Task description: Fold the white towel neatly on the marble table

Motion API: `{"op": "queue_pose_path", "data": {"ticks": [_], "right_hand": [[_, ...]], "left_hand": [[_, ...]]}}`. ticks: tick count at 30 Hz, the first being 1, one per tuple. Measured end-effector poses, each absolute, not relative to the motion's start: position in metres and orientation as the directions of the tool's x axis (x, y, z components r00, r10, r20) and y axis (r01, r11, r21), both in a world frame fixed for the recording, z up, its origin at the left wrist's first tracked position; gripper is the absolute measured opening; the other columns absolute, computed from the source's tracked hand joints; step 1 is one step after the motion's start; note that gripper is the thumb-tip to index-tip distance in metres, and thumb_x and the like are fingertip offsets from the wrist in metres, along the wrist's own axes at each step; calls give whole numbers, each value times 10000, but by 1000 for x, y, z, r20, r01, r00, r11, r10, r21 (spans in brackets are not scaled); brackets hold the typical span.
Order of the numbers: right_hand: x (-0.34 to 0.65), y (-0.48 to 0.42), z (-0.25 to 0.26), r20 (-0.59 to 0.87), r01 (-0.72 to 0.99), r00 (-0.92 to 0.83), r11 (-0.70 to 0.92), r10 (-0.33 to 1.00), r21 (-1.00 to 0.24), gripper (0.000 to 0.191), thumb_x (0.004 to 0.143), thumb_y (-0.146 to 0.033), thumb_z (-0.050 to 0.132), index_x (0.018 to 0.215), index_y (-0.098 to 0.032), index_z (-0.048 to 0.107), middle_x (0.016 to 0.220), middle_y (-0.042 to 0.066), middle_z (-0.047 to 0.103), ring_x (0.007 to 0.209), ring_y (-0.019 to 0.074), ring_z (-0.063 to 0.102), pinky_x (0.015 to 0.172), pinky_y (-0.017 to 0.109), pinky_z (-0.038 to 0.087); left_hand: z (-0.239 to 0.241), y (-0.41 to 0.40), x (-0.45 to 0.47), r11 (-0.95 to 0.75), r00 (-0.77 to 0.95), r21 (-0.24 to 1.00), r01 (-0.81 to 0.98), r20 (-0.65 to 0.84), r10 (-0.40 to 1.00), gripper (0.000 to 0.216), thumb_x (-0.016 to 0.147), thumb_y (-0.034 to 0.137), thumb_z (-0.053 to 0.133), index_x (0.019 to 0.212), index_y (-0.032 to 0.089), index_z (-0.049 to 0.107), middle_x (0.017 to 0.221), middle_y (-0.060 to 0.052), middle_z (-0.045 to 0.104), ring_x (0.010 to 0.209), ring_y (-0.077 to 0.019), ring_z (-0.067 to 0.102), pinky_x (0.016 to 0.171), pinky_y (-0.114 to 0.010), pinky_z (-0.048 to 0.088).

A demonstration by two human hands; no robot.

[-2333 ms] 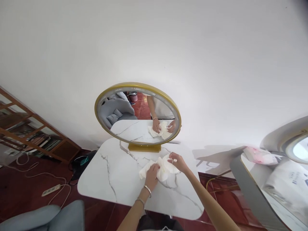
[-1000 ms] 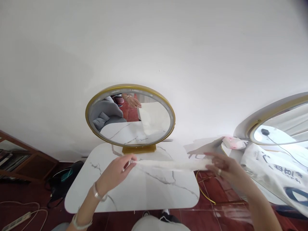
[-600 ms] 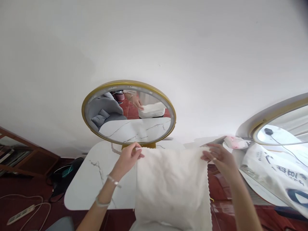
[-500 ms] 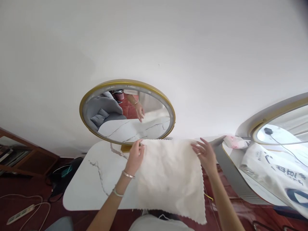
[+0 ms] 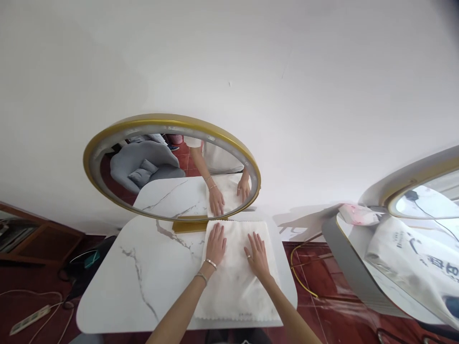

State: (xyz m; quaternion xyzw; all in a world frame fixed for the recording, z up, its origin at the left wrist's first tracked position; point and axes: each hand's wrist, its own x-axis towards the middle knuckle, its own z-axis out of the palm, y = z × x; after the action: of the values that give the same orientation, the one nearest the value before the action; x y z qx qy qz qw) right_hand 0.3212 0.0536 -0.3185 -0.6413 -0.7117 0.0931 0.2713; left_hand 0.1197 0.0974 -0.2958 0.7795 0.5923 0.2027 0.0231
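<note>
A white cloth (image 5: 238, 286) with zigzag-cut edges lies spread over the right part of the marble-patterned table (image 5: 118, 291). My left hand (image 5: 215, 244) rests palm down on its upper left, fingers stretched out. On the upper right of the cloth, my right hand (image 5: 257, 254) lies flat with its fingers spread. Neither hand grips the fabric. Slight wrinkles show between and below the hands. Behind the cloth stands an oval, gold-rimmed mirror (image 5: 161, 177) on a gold base (image 5: 188, 225); both hands and the cloth are reflected in it.
A second table (image 5: 353, 267) at right bears a pink-and-white packet (image 5: 359, 214), a printed white cloth bag (image 5: 412, 258) and another gold-rimmed mirror (image 5: 394, 191). A power strip (image 5: 30, 319) with cables lies on the red floor at left, near a wooden cabinet (image 5: 39, 234).
The white cloth, held up by its top corners before, now lies on the table. Both hands have let go of the corners and lie flat on it. The view has shifted slightly.
</note>
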Motion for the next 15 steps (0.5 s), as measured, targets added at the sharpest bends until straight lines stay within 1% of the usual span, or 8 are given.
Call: {"op": "queue_pose_path", "data": {"ticks": [4, 7, 9, 11, 13, 15], "right_hand": [[323, 86, -319, 146, 958, 41, 3, 988, -285, 516, 966, -421, 293, 1448, -251, 368, 1542, 129, 260, 1440, 290, 166, 1109, 601, 167], [336, 102, -317, 122, 983, 9, 14, 992, -182, 503, 964, -380, 285, 1460, -310, 328, 1558, 117, 221, 1447, 292, 123, 1082, 661, 102], [340, 115, -314, 122, 985, -38, 58, 992, -165, 518, 951, -327, 299, 1469, -338, 290, 1570, 107, 186, 1446, 322, 98, 1048, 702, 115], [335, 129, -309, 121, 970, -145, 165, 982, -176, 553, 932, -277, 323, 1476, -355, 260, 1577, 91, 162, 1441, 349, 90, 1023, 726, 140], [322, 142, -306, 116, 936, -271, 290, 956, -199, 562, 928, -259, 330, 1473, -371, 257, 1573, 67, 188, 1437, 345, 111, 1021, 732, 141], [306, 153, -304, 111, 918, -314, 331, 943, -219, 521, 946, -276, 317, 1453, -395, 300, 1550, 38, 266, 1427, 330, 160, 1028, 737, 109]], "left_hand": [[-301, 115, 123, -350, 296, 177, 920, 271, 916, 529, 929, 287, 380, 1439, 154, 343, 1521, -119, 329, 1416, -244, 280, 1139, -449, 304], [-300, 124, 138, -298, 255, 154, 942, 247, 935, 552, 923, 364, 423, 1446, 201, 350, 1514, -117, 343, 1378, -275, 344, 1119, -478, 314], [-296, 131, 150, -219, 177, 168, 961, 237, 955, 549, 908, 417, 460, 1420, 228, 403, 1485, -113, 393, 1353, -311, 370, 1103, -509, 316], [-291, 140, 162, -144, 99, 188, 972, 232, 968, 536, 896, 433, 484, 1389, 224, 456, 1447, -114, 444, 1334, -341, 380, 1097, -535, 305], [-285, 149, 169, -82, 37, 207, 975, 213, 976, 503, 906, 384, 474, 1384, 228, 464, 1415, -109, 483, 1305, -350, 407, 1088, -557, 295], [-282, 158, 172, -38, -1, 226, 973, 168, 986, 464, 921, 311, 438, 1380, 248, 469, 1370, -104, 532, 1245, -341, 471, 1064, -564, 310]]}}
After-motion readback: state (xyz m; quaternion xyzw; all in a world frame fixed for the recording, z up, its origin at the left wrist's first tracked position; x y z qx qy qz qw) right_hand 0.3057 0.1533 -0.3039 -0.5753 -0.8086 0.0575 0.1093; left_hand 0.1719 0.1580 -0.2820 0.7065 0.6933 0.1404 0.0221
